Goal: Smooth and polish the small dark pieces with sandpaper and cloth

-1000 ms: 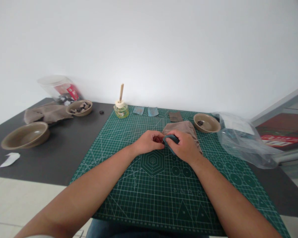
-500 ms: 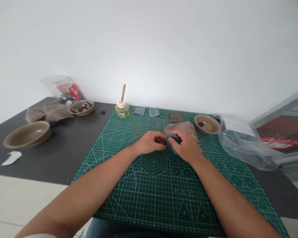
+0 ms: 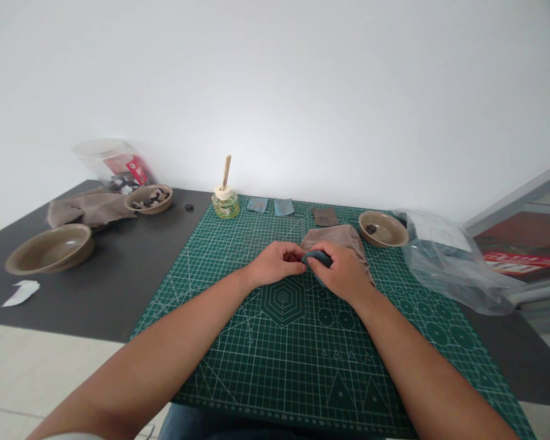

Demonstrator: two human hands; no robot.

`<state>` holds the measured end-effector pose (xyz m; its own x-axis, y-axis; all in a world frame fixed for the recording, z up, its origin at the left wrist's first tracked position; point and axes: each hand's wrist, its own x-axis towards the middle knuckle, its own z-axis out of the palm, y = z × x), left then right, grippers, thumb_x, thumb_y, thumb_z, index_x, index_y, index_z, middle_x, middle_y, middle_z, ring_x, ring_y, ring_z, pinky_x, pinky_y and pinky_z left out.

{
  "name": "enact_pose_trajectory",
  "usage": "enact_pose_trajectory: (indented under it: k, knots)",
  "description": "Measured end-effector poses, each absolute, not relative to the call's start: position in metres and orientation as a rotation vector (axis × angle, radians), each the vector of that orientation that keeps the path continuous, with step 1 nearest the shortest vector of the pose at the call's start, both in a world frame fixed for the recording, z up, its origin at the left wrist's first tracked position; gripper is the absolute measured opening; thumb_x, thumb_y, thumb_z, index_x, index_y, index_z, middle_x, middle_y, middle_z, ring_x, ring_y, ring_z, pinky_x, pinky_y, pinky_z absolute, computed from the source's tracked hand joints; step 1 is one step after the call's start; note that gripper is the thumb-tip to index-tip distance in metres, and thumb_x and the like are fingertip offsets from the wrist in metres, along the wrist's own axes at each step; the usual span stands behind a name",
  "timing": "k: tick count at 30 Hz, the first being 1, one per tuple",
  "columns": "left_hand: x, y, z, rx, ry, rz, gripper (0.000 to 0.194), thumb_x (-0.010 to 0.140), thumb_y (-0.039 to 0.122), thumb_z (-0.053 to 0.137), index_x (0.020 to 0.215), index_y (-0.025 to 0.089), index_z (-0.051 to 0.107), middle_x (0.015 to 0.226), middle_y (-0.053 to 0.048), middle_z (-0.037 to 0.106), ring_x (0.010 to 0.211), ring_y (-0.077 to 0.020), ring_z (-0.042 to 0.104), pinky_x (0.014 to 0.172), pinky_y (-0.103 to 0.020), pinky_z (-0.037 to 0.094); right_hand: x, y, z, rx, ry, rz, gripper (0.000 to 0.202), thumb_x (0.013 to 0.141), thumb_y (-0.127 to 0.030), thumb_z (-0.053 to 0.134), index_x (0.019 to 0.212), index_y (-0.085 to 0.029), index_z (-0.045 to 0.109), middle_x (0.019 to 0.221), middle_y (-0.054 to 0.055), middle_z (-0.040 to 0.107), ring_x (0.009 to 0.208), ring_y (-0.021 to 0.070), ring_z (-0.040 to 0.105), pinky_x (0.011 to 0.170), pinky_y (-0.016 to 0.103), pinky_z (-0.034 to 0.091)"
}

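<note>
The right hand (image 3: 343, 272) is clamping a dark blue-grey piece (image 3: 323, 258) between thumb and fingers over the green mat (image 3: 229, 318), inward from the desk's (image 3: 119, 293) near edge. The left hand (image 3: 277, 264) is bringing its bent fingers to the piece's left end, so both hands seem to be working there; whether those fingertips are pinching anything, I cannot tell. Brown cloth (image 3: 333, 234) is lying just beyond, towards the desk's far edge

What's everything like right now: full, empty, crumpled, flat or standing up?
Left hand: curled, grip hidden
Right hand: closed on blue-grey thing
Cloth beyond hands: rumpled
Left cloth: rumpled
Front left bowl: empty
Back left bowl: holds pieces
Right bowl: dark lump inside
Jar: partly filled
Bottle: upright, sticks inside
Clear bag: crumpled
Green mat: flat
</note>
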<state>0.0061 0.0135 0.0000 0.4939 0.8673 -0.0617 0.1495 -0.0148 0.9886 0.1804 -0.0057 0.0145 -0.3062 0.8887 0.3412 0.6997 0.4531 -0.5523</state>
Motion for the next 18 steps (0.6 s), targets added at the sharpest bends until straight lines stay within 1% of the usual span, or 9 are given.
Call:
enact_pose_trajectory:
  k: [6, 12, 15, 18]
  knots:
    - [0.0056, 0.0131, 0.0004, 1.464, 0.902, 0.718, 0.018, 0.063, 0.016, 0.067, 0.08, 0.011, 0.064, 0.063, 0.003, 0.058, 0.058, -0.0081, 0.051, 0.056, -0.021, 0.039, 0.1804, -0.0056, 0.0142, -1.332, -2.115, 0.456, 0.007, 0.075, -0.023, 0.059, 0.078, -0.019, 0.064, 0.074, 0.003, 0.068, 0.069, 0.019, 0.061, 0.062, 0.03, 0.043]
    - [0.0063, 0.0136, -0.002, 1.449, 0.929, 0.723, 0.023, 0.061, 0.017, 0.069, 0.082, 0.01, 0.064, 0.064, 0.002, 0.059, 0.058, -0.0085, 0.052, 0.057, -0.022, 0.04, 0.1794, -0.006, 0.0149, -1.344, -2.127, 0.498, 0.008, 0.076, -0.024, 0.059, 0.077, -0.018, 0.064, 0.071, 0.002, 0.067, 0.066, 0.0169, 0.06, 0.06, 0.028, 0.04]
    - [0.007, 0.0137, -0.0028, 1.433, 0.938, 0.731, 0.024, 0.06, 0.017, 0.07, 0.082, 0.01, 0.064, 0.064, 0.002, 0.06, 0.059, -0.0086, 0.053, 0.057, -0.022, 0.041, 0.1794, -0.006, 0.0153, -1.351, -2.128, 0.486, 0.008, 0.076, -0.023, 0.059, 0.078, -0.018, 0.065, 0.072, 0.003, 0.067, 0.067, 0.0172, 0.06, 0.061, 0.028, 0.042]
    - [0.0071, 0.0139, -0.0033, 1.423, 0.941, 0.731, 0.025, 0.059, 0.018, 0.071, 0.082, 0.01, 0.065, 0.064, 0.002, 0.061, 0.058, -0.0086, 0.054, 0.057, -0.022, 0.041, 0.1798, -0.0061, 0.0155, -1.334, -2.13, 0.494, 0.008, 0.075, -0.022, 0.06, 0.08, -0.018, 0.065, 0.077, 0.004, 0.069, 0.072, 0.0182, 0.062, 0.065, 0.029, 0.044]
